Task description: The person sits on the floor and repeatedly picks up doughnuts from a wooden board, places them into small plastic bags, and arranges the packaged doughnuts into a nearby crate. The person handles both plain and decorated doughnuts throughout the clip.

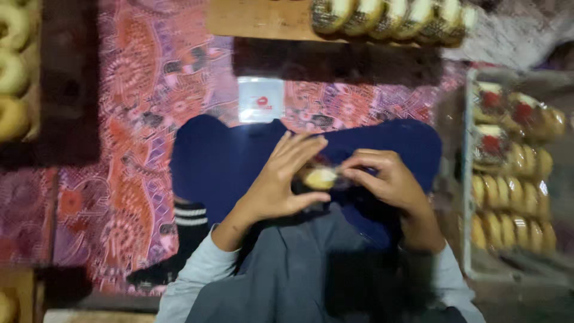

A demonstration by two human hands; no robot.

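Observation:
My left hand point(281, 179) and my right hand point(385, 179) meet above my lap, over dark blue trousers point(221, 161). Between them is a small round pale yellow pastry point(320, 177) in what looks like a clear wrapper. The left hand cups it with the fingers spread upward. The right hand pinches at its right edge with bent fingers. The frame is blurred, so the wrapper's shape is unclear.
A clear empty bag with a red mark point(261, 99) lies on the patterned red mat point(137, 90). A wooden board point(257, 21) at the top carries several pastries point(382, 15). A tray point(467, 179) at right holds several wrapped pastries. Ring pastries point(12, 72) sit at left.

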